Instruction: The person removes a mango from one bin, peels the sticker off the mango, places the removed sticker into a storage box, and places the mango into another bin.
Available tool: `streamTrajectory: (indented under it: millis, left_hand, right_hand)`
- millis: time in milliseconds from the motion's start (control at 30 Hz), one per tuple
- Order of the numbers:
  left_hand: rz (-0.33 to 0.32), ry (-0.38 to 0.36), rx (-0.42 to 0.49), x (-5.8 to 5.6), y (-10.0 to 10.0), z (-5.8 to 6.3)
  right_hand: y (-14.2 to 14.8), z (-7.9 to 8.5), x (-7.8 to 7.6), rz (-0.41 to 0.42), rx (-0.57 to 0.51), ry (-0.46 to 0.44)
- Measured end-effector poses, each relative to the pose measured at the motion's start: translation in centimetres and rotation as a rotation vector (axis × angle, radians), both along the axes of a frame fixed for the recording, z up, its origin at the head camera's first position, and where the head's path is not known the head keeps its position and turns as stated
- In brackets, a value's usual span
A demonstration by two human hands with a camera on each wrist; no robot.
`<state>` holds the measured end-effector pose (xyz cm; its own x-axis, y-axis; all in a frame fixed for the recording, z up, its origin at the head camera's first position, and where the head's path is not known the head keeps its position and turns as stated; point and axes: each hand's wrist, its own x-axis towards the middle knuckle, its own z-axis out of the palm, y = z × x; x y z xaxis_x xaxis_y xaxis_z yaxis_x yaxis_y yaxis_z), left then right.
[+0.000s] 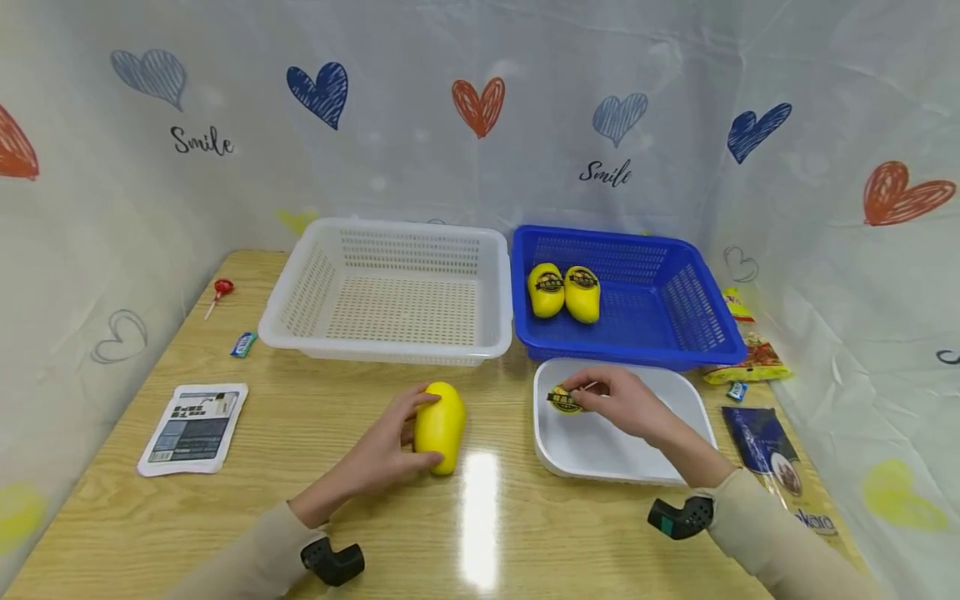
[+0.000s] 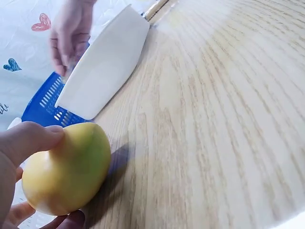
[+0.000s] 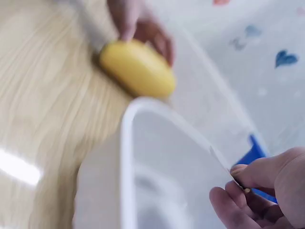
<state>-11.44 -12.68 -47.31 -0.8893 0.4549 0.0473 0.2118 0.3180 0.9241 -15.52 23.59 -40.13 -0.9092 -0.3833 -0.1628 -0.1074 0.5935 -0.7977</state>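
On the wooden table a plain yellow mango (image 1: 442,429) lies in the grip of my left hand (image 1: 390,437), thumb on the near end and fingers on the far side. The left wrist view shows the same mango (image 2: 71,171) with a greenish patch and no label. My right hand (image 1: 626,404) pinches a black-and-gold label sticker (image 1: 564,399) between thumb and fingertips. It hovers over the white tray (image 1: 637,454), close to its left end. Two yellow mangoes (image 1: 582,294) with similar black labels lie side by side in the blue basket (image 1: 637,325).
A white basket (image 1: 405,310) stands left of the blue one. At the left lie a lollipop (image 1: 222,287), a small blue packet (image 1: 243,344) and a white labelled pack (image 1: 193,429). Snack bags (image 1: 753,362) and a dark blue packet (image 1: 761,442) line the right edge.
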Motion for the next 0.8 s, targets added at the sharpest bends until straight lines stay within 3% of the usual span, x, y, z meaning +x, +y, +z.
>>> streamTrajectory:
  millis: [167, 433, 800]
  left_hand:
    - [-0.015, -0.002, -0.010, -0.1, 0.0, 0.4]
    - [-0.033, 0.019, -0.050, -0.2, 0.1, 0.8]
    - [-0.051, 0.056, -0.103, -0.4, 0.1, 1.0]
  right_hand:
    - [1.5, -2.1, -1.3, 0.075, 0.047, -0.060]
    - [1.4, -4.5, -3.1, 0.213, 0.151, -0.003]
    - [0.1, -5.1, -3.4, 0.287, 0.286, 0.237]
